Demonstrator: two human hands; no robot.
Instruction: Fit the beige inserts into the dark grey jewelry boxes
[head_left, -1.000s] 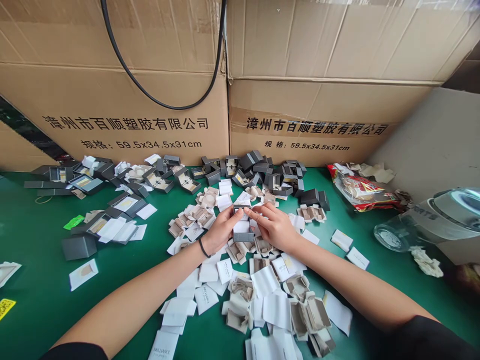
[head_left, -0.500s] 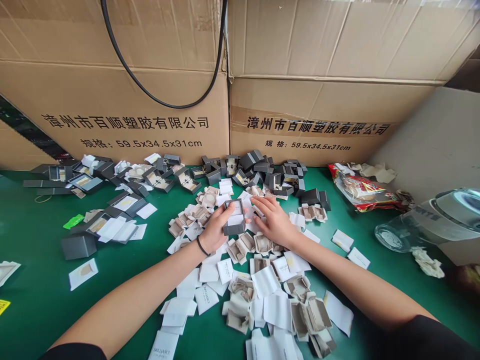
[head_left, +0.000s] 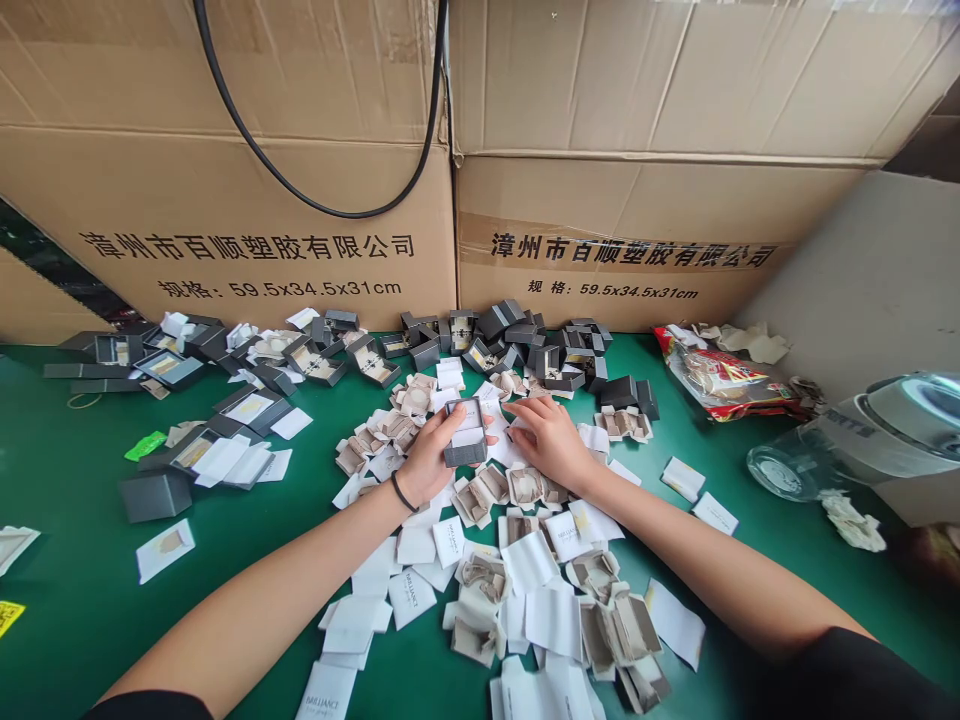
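My left hand (head_left: 433, 455) is wrapped round a small dark grey jewellery box (head_left: 466, 450), which has white showing inside its opening. To the right of the box, low over white paper pieces, is my right hand (head_left: 551, 437). Its fingers are bent and apart, pointing left, and I see nothing held in them. Around and below both hands lie crumpled beige-grey card inserts (head_left: 475, 500) and white printed cards (head_left: 411, 597), some lettered "BRILLIANCE".
Many dark grey boxes (head_left: 373, 360) are heaped along the back, against large cardboard cartons (head_left: 300, 180). More boxes (head_left: 156, 494) lie left. A red snack bag (head_left: 720, 380) and a clear bottle (head_left: 840, 450) are at right. A black cable (head_left: 247, 125) hangs above the green table (head_left: 247, 570).
The fingers of my right hand have bent inward slightly beside the box. My left hand keeps the box in nearly the same place. The view has shifted very slightly.
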